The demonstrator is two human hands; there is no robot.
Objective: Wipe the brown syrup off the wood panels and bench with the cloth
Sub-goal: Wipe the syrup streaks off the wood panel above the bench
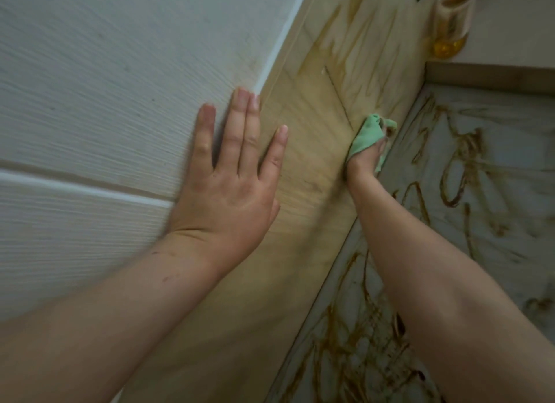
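Note:
My right hand [365,159] grips a bunched light green cloth [368,133] and presses it against the lower edge of the pale wood panel [300,174], close to where the panel meets the bench. Brown syrup streaks [357,51] run down the panel above the cloth. My left hand [231,174] lies flat with fingers spread, half on the white wall board and half on the wood panel. The bench [510,168] at the right has a pale marbled top covered in brown syrup squiggles [459,159].
A white grooved wall board [105,87] fills the left side. A glass bottle with amber liquid [450,21] stands at the top right on a ledge. A wooden strip [489,76] borders the far end of the bench.

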